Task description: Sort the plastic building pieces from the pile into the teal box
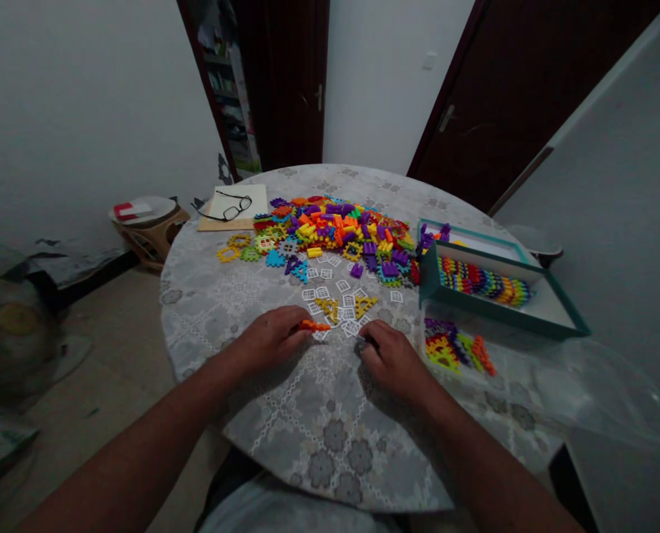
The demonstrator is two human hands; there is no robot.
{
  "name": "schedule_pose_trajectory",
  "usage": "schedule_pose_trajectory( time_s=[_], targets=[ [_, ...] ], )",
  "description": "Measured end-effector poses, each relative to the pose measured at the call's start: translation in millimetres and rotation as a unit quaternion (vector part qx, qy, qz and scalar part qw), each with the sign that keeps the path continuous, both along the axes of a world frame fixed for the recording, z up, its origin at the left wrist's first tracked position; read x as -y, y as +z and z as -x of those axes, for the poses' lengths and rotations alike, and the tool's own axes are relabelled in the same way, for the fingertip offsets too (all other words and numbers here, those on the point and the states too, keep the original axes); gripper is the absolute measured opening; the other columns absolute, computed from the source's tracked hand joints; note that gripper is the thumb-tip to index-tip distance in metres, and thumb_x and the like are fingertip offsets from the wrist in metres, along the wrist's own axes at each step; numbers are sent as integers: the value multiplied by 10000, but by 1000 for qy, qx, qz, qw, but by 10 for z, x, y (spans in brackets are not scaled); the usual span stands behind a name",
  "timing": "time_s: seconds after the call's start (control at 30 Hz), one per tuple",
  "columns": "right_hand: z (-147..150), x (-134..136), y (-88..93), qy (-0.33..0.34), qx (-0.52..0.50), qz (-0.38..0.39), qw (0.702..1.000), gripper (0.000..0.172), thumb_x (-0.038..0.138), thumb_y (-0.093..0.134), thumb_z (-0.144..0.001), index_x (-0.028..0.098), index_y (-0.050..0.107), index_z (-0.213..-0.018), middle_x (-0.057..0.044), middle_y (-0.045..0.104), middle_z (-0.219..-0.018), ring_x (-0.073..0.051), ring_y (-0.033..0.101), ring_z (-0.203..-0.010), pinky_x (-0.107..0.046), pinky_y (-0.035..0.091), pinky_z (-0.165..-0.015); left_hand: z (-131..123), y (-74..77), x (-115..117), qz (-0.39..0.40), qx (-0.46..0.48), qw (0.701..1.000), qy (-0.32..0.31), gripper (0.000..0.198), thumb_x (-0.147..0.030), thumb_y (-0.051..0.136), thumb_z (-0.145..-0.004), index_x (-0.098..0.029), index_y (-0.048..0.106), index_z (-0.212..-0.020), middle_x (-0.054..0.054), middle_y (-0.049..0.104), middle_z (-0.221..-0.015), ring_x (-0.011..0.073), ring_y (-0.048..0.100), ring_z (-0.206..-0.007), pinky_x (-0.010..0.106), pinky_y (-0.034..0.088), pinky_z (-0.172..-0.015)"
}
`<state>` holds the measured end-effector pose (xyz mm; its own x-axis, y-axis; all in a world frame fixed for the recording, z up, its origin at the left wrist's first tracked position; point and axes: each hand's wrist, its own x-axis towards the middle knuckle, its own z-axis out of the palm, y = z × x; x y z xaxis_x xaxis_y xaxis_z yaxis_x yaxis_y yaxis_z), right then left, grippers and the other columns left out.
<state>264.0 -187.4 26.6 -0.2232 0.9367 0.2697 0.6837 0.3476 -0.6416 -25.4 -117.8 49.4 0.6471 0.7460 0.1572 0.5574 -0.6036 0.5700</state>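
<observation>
My left hand point(278, 334) is closed on an orange toothed building piece point(314, 326), holding it just above the patterned tablecloth point(285, 414). To the right, my right hand point(386, 354) has its fingers curled together near the cloth; what they hold, if anything, is hidden. Small white window-shaped pieces point(348, 314) lie scattered between and beyond my hands. Among them are two yellow triangular pieces, one on the left point(328, 308) and one on the right point(365, 306). Farther back spreads a large heap of colourful plastic building pieces point(335, 226).
At the right stands a green-edged box point(501, 314) with rows of colourful pieces. A clear plastic container point(446, 307) with more pieces sits in front of it. Eyeglasses point(231, 213) rest on a pale board point(252, 198) at the back left. A stool point(150, 229) stands beyond the table.
</observation>
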Motion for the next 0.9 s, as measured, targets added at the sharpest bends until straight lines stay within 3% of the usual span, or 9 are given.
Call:
schedule_pose_trajectory(
  time_s=[0.13,0.33,0.5,0.67,0.9],
  targets=[
    [36,-49,-24,-60,-19,-5,998,177,119,531,-888,218,649,-977,-47,689,-940,-219,652,-891,-327,482,-818,-79,-7,-79,8,-11,996,-91,162,-329,587,-1073,-262,719,-1008,55,735,-989,237,667,-942,346,501,-847],
    [98,-265,-72,-115,-40,-1,993,187,220,545,-964,219,681,-1092,-66,735,-1023,-232,683,-939,-349,511,-870,-283,-123,-255,-35,30,991,-124,159,-304,608,-1068,-243,703,-956,65,716,-962,254,637,-956,403,511,-902],
    [159,-548,-68,-127,-81,-2,989,166,271,560,-987,236,689,-1086,-51,750,-1035,-228,690,-972,-356,518,-905,-442,-207,-427,-77,29,993,-84,145,-234,618,-1025,-230,677,-893,69,698,-909,259,613,-902,407,509,-864],
    [257,-571,-47,-168,-150,3,974,180,290,575,-993,234,692,-1116,-30,753,-1002,-210,695,-916,-330,532,-849,-330,-281,-410,-92,60,993,-39,148,-205,567,-1040,-208,694,-965,74,712,-941,255,625,-923,405,509,-871],
    [325,-464,4,-59,-48,-12,997,180,202,594,-960,218,727,-1079,-70,768,-1026,-222,707,-944,-353,546,-877,-120,-93,-447,-36,160,982,88,162,-295,586,-1071,-228,732,-1086,60,721,-1002,244,652,-960,382,519,-862]
  ],
)
